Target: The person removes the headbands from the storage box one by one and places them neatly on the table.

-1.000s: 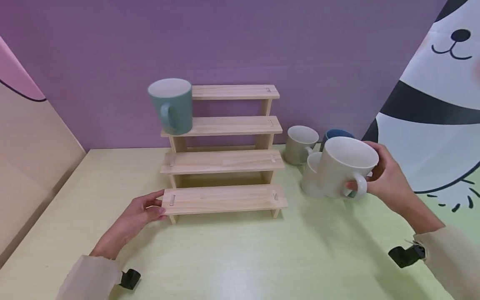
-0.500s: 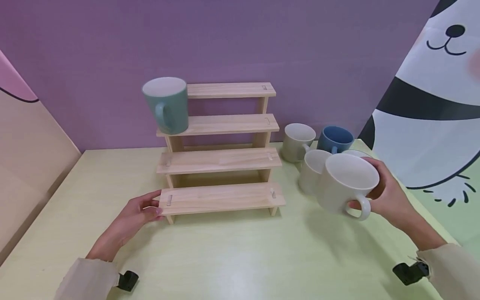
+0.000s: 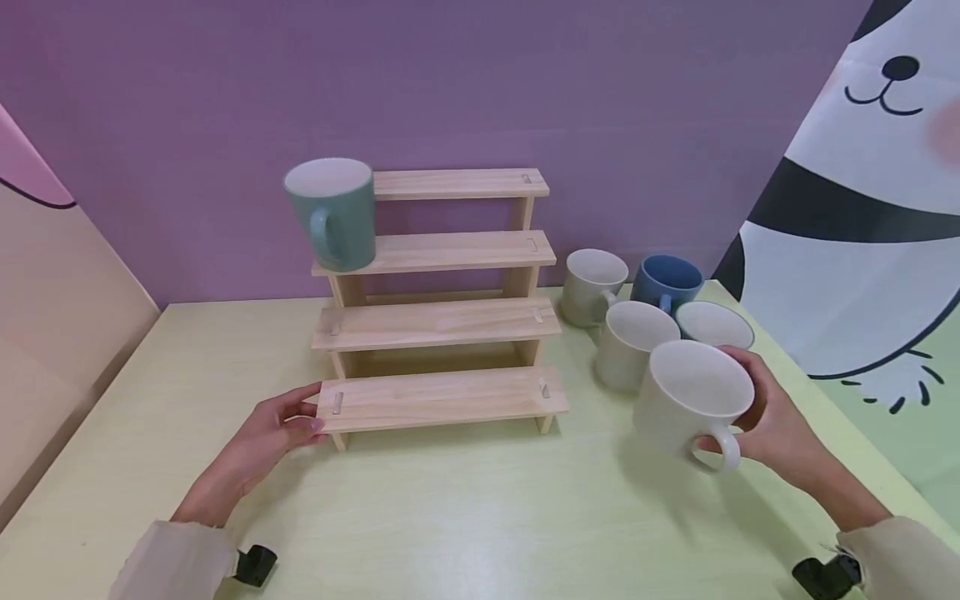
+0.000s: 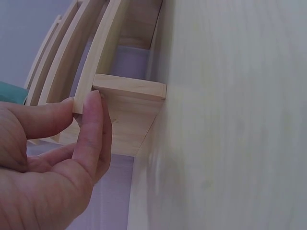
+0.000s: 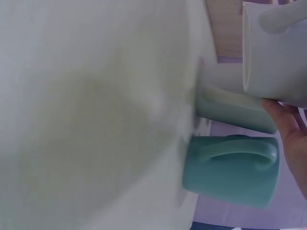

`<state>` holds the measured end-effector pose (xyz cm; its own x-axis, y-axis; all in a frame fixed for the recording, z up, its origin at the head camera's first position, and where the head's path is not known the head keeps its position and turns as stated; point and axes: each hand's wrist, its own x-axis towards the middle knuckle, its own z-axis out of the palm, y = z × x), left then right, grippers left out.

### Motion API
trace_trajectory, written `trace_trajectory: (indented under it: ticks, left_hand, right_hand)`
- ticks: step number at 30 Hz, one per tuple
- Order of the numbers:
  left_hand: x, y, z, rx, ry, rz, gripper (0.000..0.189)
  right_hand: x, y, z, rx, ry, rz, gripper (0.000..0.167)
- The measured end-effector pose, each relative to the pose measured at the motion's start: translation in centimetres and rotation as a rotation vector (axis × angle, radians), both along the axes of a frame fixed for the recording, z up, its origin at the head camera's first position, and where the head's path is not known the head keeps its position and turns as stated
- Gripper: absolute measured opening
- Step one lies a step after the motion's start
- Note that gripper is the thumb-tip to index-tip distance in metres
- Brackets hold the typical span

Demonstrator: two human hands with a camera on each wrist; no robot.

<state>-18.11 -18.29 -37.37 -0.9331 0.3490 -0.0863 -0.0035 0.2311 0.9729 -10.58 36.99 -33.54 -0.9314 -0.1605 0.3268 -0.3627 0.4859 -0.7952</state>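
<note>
My right hand [image 3: 772,417] holds a white mug [image 3: 693,396] by its side, with the handle facing the front. In the right wrist view this white mug [image 5: 278,52] hangs raised off the table. At the left, my left hand [image 3: 273,437] pinches the left end of the lowest board of a wooden stepped rack [image 3: 442,400]. The left wrist view has the thumb on one face of that board and the fingers [image 4: 91,129] on the other. A teal mug [image 3: 333,221] stands at the left end of the rack's second board from the top.
Right of the rack, several mugs stand grouped on the table [image 3: 465,517]: a pale one [image 3: 581,292] at the back, a blue one [image 3: 667,287], a white one [image 3: 622,358] in front, and a green one [image 5: 230,167] with a white inside. A purple wall [image 3: 450,83] rises behind.
My right hand has brought the white mug down and toward the front, uncovering the blue mug and the green mug behind it. My left hand stays on the rack.
</note>
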Motion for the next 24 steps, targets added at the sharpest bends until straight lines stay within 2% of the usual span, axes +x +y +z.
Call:
trace_trajectory:
  ticks: [9, 19, 24]
  left_hand:
    - [0.0, 0.1, 0.0, -0.014, -0.002, 0.008, 0.061]
    - [0.0, 0.1, 0.0, 0.007, -0.005, 0.008, 0.061]
    - [0.0, 0.1, 0.0, 0.012, -0.008, 0.009, 0.061]
  right_hand:
    - [0.5, 0.2, -1.5, -0.088, -0.005, 0.100, 0.103]
    - [1.1, 0.6, -2.4, -0.039, -0.028, 0.082, 0.102]
    - [1.2, 0.8, -2.9, -0.062, -0.030, 0.096, 0.102]
